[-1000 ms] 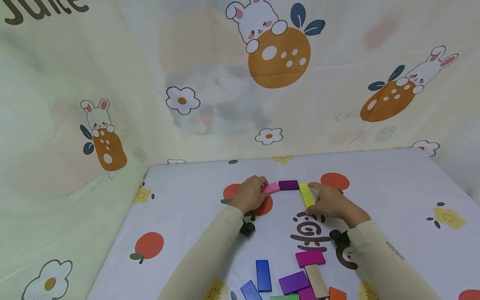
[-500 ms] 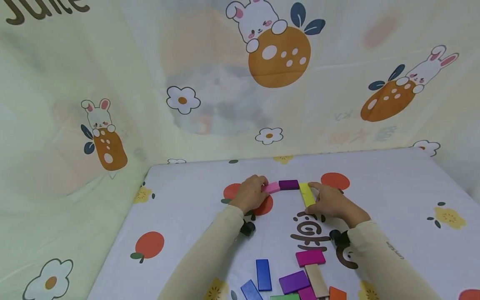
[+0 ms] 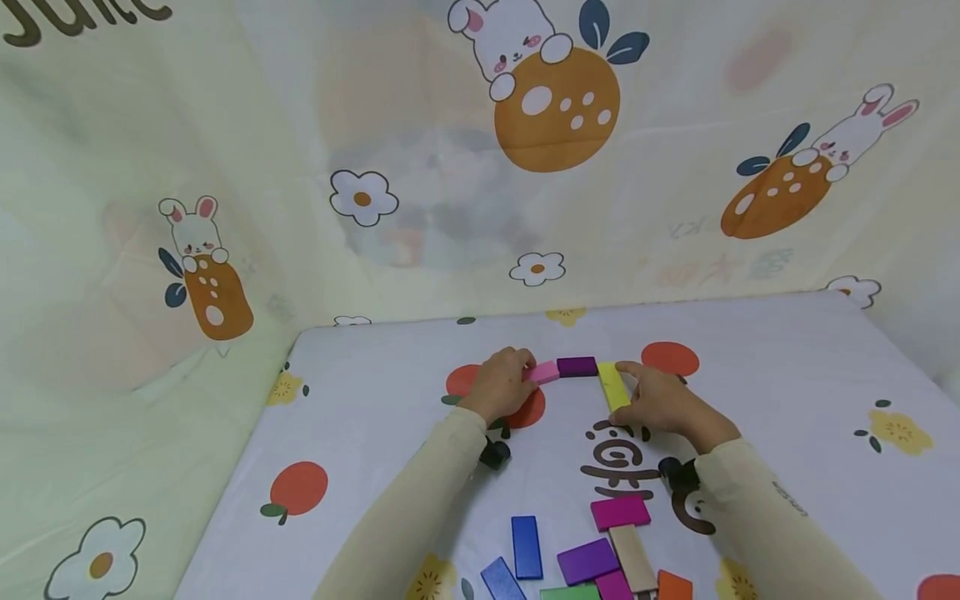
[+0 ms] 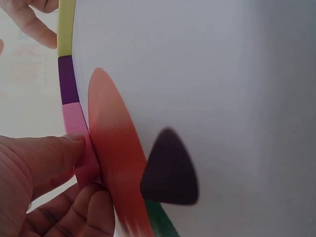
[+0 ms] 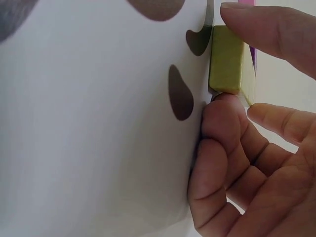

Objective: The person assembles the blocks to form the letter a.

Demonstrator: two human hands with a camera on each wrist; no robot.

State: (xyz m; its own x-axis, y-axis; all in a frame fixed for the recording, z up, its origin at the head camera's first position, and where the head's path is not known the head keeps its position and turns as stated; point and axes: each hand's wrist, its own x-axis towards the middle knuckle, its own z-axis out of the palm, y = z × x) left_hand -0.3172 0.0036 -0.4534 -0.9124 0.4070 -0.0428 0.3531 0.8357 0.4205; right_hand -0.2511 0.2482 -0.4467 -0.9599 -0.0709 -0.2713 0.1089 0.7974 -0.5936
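Observation:
In the head view a pink block [image 3: 547, 372], a dark purple block [image 3: 577, 367] and a yellow block [image 3: 612, 385] lie end to end in a bent row on the cloth-covered table. My left hand [image 3: 498, 387] grips the pink block at the row's left end; the left wrist view has the thumb on the pink block [image 4: 76, 119] and curled fingers at its end. With thumb and fingers my right hand [image 3: 669, 405] holds the yellow block, which slants toward me. In the right wrist view the thumb touches the yellow block [image 5: 225, 59] and curled fingers meet its near edge.
Nearer to me lie more loose blocks: two blue [image 3: 527, 547], a magenta [image 3: 621, 512], a purple [image 3: 587, 562], a tan [image 3: 632, 557], an orange [image 3: 675, 586] and a green one [image 3: 570, 593]. A printed cloth wall [image 3: 427, 283] rises behind the table.
Both hands keep their places on the pink and yellow blocks. The head view has tilted very slightly; the blocks have not visibly moved.

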